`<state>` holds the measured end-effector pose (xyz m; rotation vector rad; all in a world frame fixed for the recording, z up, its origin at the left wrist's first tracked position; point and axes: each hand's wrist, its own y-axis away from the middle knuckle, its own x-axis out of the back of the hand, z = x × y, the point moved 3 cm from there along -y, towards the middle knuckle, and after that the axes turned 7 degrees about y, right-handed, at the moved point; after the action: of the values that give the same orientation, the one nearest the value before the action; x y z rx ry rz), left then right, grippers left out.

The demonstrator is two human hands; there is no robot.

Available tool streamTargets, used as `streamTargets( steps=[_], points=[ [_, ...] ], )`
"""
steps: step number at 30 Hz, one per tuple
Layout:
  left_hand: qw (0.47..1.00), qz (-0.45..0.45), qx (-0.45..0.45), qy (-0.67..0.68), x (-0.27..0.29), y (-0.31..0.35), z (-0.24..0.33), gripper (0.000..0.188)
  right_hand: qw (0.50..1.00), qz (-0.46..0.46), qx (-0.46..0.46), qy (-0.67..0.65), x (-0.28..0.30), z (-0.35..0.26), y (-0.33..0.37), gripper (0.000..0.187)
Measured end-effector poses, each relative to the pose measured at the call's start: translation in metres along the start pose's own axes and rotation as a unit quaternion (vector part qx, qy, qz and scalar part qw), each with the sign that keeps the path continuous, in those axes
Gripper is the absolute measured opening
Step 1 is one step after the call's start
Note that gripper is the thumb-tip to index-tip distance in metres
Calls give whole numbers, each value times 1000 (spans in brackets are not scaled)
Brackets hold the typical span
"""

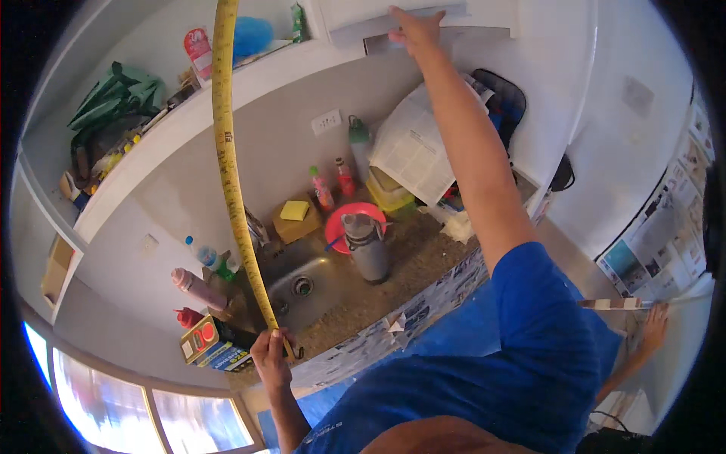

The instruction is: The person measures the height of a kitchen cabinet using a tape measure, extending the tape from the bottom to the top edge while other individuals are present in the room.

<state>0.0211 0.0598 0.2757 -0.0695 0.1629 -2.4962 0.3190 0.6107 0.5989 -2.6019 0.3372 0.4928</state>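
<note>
A yellow tape measure blade runs down past the upper shelf and over the sink, its top leaving the view. Near its lower end, my left hand pinches it with closed fingers at the counter's front edge. My right arm reaches far up across the counter. Fingers spread, my right hand is at a grey strip on the white cabinet; whether it presses on the strip I cannot tell. Below the blade lies the steel sink, with a grey flask beside it in front of a red basin.
Bottles and a box crowd the counter's left end. Newspaper covers things at the back right. The shelf holds a green bag. At the right, another hand, apparently a co-worker's, is near a white-and-brown edge.
</note>
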Motion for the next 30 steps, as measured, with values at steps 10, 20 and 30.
streamTargets(
  steps=[10,20,30],
  points=[
    [1000,-19,7,21,9,-6,1,30,949,-58,84,298,-12,63,-89,54],
    [1000,-18,-2,19,36,0,-2,33,657,-24,449,605,-2,103,-106,51],
    [998,50,-37,5,9,26,19,33,994,-23,-103,-20,-24,70,-35,66]
  ],
)
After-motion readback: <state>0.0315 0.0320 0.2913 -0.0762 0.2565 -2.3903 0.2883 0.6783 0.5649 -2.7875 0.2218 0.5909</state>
